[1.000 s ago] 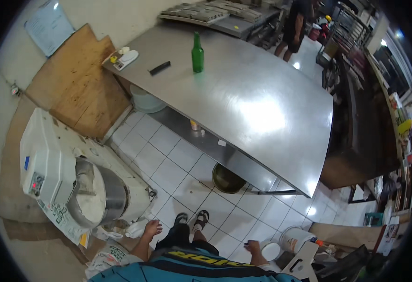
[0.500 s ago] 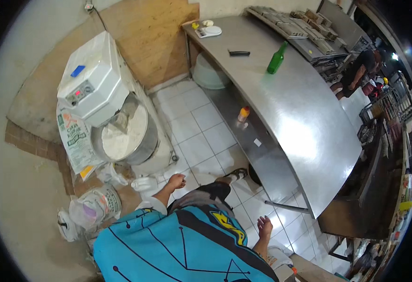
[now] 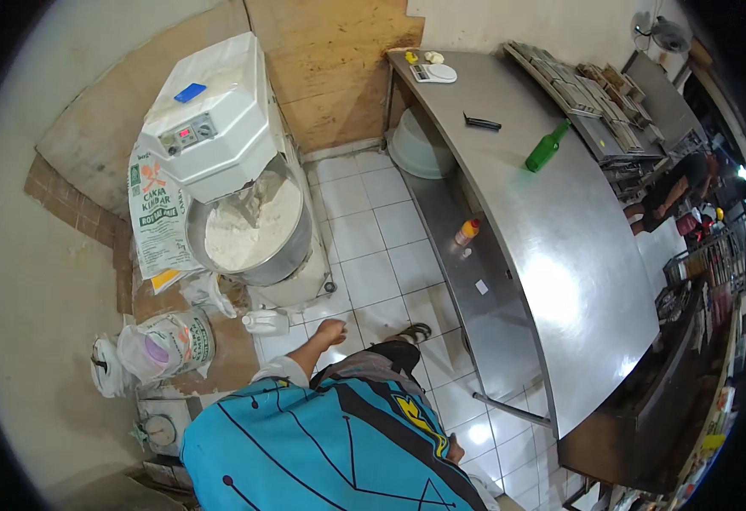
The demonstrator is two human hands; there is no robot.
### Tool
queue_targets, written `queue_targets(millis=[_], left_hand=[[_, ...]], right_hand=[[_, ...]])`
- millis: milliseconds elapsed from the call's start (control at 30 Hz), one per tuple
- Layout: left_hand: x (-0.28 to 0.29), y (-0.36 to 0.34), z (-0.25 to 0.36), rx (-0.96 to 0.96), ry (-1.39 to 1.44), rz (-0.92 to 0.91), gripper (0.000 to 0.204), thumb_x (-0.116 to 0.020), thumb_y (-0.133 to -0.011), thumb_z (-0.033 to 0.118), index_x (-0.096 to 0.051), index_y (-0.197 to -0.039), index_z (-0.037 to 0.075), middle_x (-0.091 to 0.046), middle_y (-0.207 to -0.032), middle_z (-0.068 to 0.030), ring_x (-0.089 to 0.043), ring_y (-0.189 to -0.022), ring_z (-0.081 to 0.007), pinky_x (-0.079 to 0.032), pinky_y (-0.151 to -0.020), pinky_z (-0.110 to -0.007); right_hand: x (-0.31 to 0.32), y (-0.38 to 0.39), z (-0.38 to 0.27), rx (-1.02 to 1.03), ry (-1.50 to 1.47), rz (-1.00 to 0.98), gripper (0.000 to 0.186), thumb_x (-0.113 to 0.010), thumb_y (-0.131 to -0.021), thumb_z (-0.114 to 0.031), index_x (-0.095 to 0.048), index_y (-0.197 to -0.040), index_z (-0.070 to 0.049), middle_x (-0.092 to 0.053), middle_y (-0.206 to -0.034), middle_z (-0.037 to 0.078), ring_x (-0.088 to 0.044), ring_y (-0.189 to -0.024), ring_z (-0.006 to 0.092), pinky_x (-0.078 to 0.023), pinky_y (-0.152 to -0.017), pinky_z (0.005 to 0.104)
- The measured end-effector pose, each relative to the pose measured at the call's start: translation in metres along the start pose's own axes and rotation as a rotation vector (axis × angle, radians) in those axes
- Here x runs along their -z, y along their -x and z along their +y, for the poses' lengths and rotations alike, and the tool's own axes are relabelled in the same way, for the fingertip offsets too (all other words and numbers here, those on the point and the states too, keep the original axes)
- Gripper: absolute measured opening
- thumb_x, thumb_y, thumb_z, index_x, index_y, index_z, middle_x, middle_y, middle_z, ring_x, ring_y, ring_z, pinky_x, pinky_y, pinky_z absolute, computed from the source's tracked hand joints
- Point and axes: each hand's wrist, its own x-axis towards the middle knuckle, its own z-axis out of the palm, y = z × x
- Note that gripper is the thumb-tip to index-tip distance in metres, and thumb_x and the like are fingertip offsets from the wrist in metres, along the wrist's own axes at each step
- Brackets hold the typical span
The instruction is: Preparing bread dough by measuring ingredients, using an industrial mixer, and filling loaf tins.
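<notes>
My left hand point(image 3: 332, 332) hangs over the tiled floor with its fingers curled and nothing visible in them, nearest a white plastic jug point(image 3: 264, 322). My right hand point(image 3: 453, 451) is mostly hidden beside my blue shirt, its fingers unclear. Ahead on the left is a white spiral mixer point(image 3: 203, 111), whose steel bowl point(image 3: 296, 238) holds white flour point(image 3: 245, 234). A large printed sack point(image 3: 156, 230) stands against it, and a white bag point(image 3: 164, 341) sits lower left.
A steel table point(image 3: 569, 272) fills the right, with a green bottle point(image 3: 545, 149), scale point(image 3: 433, 73), black tool point(image 3: 482, 123) and stacked pans point(image 3: 569, 81). Its lower shelf holds an orange-capped bottle point(image 3: 467, 232) and tub point(image 3: 417, 145). Another person point(image 3: 671, 192) bends beyond it.
My view has swung left toward the mixer, so the table shifted right. My left hand has moved forward; my right hand has become mostly hidden by my body. The other person has bent over.
</notes>
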Motion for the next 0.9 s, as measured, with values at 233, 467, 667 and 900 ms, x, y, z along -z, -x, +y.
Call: queue_targets(millis=[233,467,667,900], left_hand=[[-0.089,0.038,0.087,-0.265,0.081,-0.282,0.026,-0.055,-0.095,0.023,-0.059,-0.115,0.008,-0.062,-0.093,-0.0019,-0.06,-0.079,-0.0112,-0.052,-0.068,-0.025],[-0.067,0.056,0.094,-0.069,0.058,-0.571,0.03,-0.058,-0.092,0.028,-0.058,-0.117,0.011,-0.063,-0.102,-0.0019,-0.06,-0.089,-0.0145,-0.051,-0.079,-0.029],[0.006,0.016,0.115,-0.01,0.178,-0.437,0.034,-0.062,-0.09,0.02,-0.056,-0.122,0.01,-0.061,-0.1,-0.0048,-0.059,-0.09,-0.0157,-0.052,-0.079,-0.026],[-0.037,0.021,0.151,0.008,-0.243,-0.475,0.034,-0.062,-0.091,0.021,-0.056,-0.123,0.012,-0.061,-0.101,-0.0034,-0.059,-0.09,-0.0151,-0.052,-0.078,-0.026]], right_hand=[[-0.052,0.038,-0.096,0.22,0.102,0.018,0.037,-0.057,-0.077,0.002,-0.061,-0.114,0.002,-0.059,-0.066,0.004,-0.056,-0.055,0.0132,-0.042,-0.047,0.0244],[-0.063,0.055,-0.087,0.59,0.276,-0.112,0.044,-0.063,-0.073,-0.007,-0.067,-0.117,-0.009,-0.067,-0.087,0.009,-0.061,-0.08,0.0205,-0.05,-0.069,0.0316],[-0.101,0.027,-0.029,0.305,0.381,0.203,0.038,-0.063,-0.076,-0.024,-0.069,-0.109,-0.005,-0.071,-0.098,0.012,-0.068,-0.083,0.0201,-0.054,-0.074,0.0308],[-0.148,0.187,-0.009,0.261,-0.132,0.43,0.028,-0.061,-0.08,-0.021,-0.072,-0.1,-0.005,-0.071,-0.083,0.015,-0.069,-0.074,0.0189,-0.055,-0.068,0.0335]])
